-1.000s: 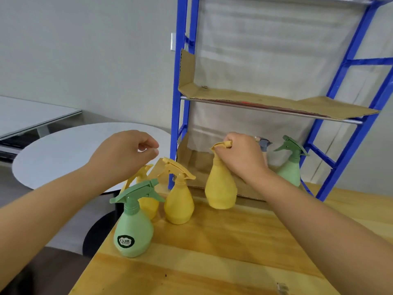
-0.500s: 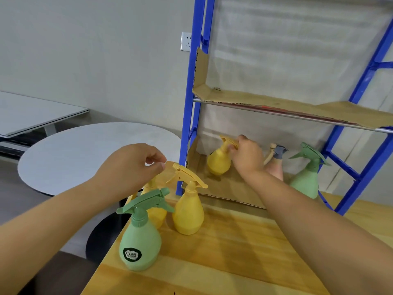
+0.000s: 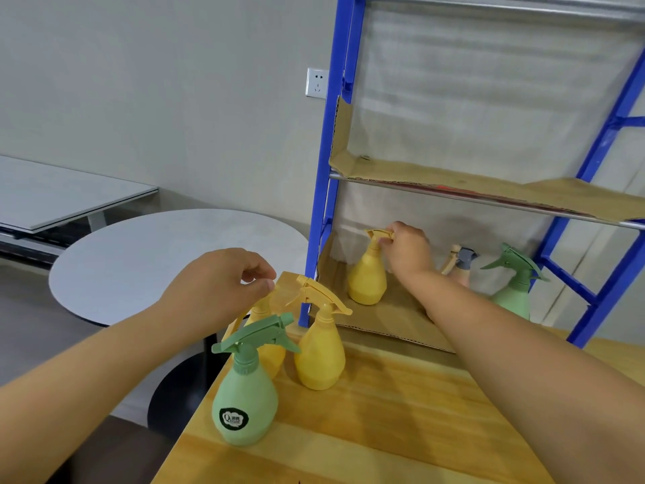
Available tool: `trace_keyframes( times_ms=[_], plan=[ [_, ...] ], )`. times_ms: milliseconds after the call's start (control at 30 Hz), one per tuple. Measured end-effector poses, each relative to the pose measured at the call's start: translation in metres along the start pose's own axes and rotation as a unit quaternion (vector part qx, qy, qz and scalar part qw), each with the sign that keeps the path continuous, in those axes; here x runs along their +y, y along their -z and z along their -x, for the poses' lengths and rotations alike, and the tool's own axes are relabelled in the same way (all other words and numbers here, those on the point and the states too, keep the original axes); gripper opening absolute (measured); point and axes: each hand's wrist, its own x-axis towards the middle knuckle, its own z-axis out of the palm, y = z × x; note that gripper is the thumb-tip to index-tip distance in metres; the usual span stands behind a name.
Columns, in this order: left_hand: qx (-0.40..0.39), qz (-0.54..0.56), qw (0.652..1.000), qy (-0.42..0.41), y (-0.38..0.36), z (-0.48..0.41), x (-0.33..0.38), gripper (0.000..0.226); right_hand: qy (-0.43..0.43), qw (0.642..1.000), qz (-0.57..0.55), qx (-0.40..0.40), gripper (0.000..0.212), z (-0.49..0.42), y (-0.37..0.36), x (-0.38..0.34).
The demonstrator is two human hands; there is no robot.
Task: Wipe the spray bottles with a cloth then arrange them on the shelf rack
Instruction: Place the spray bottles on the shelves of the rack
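Note:
My right hand (image 3: 408,251) grips the trigger head of a yellow spray bottle (image 3: 367,279) that stands on the cardboard-lined bottom shelf (image 3: 391,317) of the blue rack (image 3: 319,190). A peach bottle with a grey head (image 3: 460,263) and a green bottle (image 3: 513,291) stand further right on that shelf. My left hand (image 3: 223,288) hovers with curled fingers, holding nothing, above three bottles on the wooden table (image 3: 384,431): a green one (image 3: 246,396), a yellow one (image 3: 319,354) and another yellow one (image 3: 268,344) partly hidden behind them. No cloth is in view.
A second cardboard-lined shelf (image 3: 471,185) sits above the bottom one. A round grey table (image 3: 157,260) stands to the left of the wooden table, a rectangular grey table (image 3: 52,193) beyond it. A wall socket (image 3: 317,82) is beside the rack post.
My right hand carried the yellow bottle from the wooden table onto the bottom shelf, where it now stands. My left hand stayed above the bottles on the table.

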Motion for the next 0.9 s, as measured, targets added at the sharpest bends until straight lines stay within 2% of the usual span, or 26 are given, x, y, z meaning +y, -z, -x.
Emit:
trace_keyframes(
  times_ms=[133, 200, 267, 333, 400, 433, 500, 567, 633, 700, 767, 900],
  plan=[
    [-0.003, 0.005, 1.000, -0.004, 0.004, 0.007, -0.004, 0.008, 0.006, 1.000, -0.011, 0.004, 0.033, 0.015, 0.009, -0.002],
    [0.002, 0.007, 1.000, -0.013, 0.005, 0.009, -0.007, 0.007, 0.038, 0.997, -0.035, 0.052, 0.036, 0.034, 0.017, -0.010],
    [-0.009, 0.013, 1.000, -0.023, 0.006, 0.013, -0.006, 0.006, 0.094, 0.990, -0.079, 0.073, 0.028, 0.056, 0.025, -0.026],
    [-0.039, -0.012, 0.998, -0.043, 0.006, 0.017, -0.006, 0.025, 0.128, 0.986, -0.104, -0.007, 0.029, 0.077, 0.030, -0.043],
    [-0.071, -0.084, 0.990, -0.083, 0.005, 0.021, -0.004, 0.055, 0.126, 0.980, -0.086, -0.130, 0.040, 0.093, 0.029, -0.057],
    [-0.084, -0.128, 0.984, -0.095, 0.004, 0.023, -0.003, 0.059, 0.121, 0.974, -0.070, -0.176, 0.042, 0.098, 0.027, -0.060],
    [-0.086, -0.193, 0.973, -0.096, 0.002, 0.028, 0.000, 0.042, 0.129, 0.968, -0.031, -0.215, 0.039, 0.107, 0.021, -0.059],
    [-0.081, -0.219, 0.967, -0.103, -0.002, 0.032, 0.002, 0.026, 0.132, 0.967, -0.026, -0.216, 0.039, 0.111, 0.021, -0.054],
    [-0.069, -0.201, 0.970, -0.113, -0.008, 0.032, 0.004, 0.025, 0.120, 0.974, -0.069, -0.181, 0.037, 0.110, 0.033, -0.048],
    [-0.038, -0.120, 0.987, -0.096, -0.005, 0.028, 0.017, 0.022, 0.096, 0.979, -0.135, -0.116, 0.030, 0.102, 0.059, -0.046],
    [0.008, -0.032, 0.997, -0.072, 0.006, 0.015, 0.040, 0.009, 0.082, 0.979, -0.184, -0.034, 0.031, 0.089, 0.096, -0.046],
    [0.120, 0.073, 0.983, -0.117, 0.041, -0.031, 0.095, 0.007, 0.119, 0.967, -0.188, 0.124, 0.035, 0.058, 0.180, -0.051]
  ],
)
